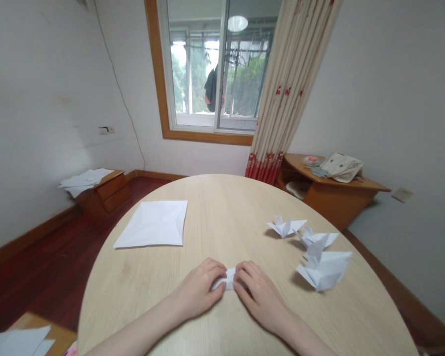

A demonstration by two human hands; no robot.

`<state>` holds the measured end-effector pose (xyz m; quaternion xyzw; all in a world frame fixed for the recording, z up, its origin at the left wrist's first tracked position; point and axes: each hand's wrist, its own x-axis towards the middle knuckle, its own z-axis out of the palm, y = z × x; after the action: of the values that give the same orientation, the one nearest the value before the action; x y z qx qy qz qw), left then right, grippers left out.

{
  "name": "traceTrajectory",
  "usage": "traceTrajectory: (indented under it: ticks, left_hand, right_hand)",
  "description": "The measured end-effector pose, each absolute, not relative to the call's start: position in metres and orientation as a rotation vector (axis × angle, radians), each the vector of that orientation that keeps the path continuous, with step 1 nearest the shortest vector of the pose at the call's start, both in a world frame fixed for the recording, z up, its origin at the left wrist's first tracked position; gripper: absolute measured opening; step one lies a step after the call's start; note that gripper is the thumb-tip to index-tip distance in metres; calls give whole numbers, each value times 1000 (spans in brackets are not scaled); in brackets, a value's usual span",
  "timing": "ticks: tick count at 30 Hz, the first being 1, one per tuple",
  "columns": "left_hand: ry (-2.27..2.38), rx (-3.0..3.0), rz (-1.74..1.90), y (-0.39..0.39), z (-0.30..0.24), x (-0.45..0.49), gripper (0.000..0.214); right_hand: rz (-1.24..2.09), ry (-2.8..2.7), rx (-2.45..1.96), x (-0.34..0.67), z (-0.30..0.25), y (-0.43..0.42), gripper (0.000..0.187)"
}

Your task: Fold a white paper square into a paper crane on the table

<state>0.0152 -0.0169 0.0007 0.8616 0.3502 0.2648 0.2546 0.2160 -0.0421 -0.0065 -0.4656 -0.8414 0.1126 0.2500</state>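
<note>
On a round wooden table (222,212), my left hand (198,291) and my right hand (257,294) rest side by side near the front edge. Both have their fingers curled down onto a small folded piece of white paper (228,281), pressing it against the tabletop. Most of that paper is hidden under my fingers.
A flat stack of white paper sheets (154,225) lies at the table's left. Three folded paper figures (322,257) stand at the right. Beyond are a low wooden cabinet (104,190) with papers, a corner shelf (333,190) with a bag, a curtain and a window.
</note>
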Motion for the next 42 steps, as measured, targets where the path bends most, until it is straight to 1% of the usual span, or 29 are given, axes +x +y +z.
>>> traceTrajectory:
  ticks: [8,14,18,23,31,42]
  left_hand:
    - [1038,2365,741,-16,-8,21,9]
    - [1078,2332,762,-17,-10,25,10]
    - [1105,2406,691,-16,-7,23,8]
    - [1142,2482,570,-11,-6,19,17]
    - [1005,2434,540,-5,0,10,15]
    - [778,2438,512,3,4,-4,19]
  right_hand:
    - [265,-2275,-1369,211,-9,-41,11]
    - [213,-2268,-1400,208,-8,-41,9]
    - [195,-2258,-1413,208,-9,-39,10]
    - [241,-2247,-1475,211,-8,-35,11]
    - [426,-2192,-1600,221,0,-31,12]
    - [437,-2182,-1607,240,-2,-24,13]
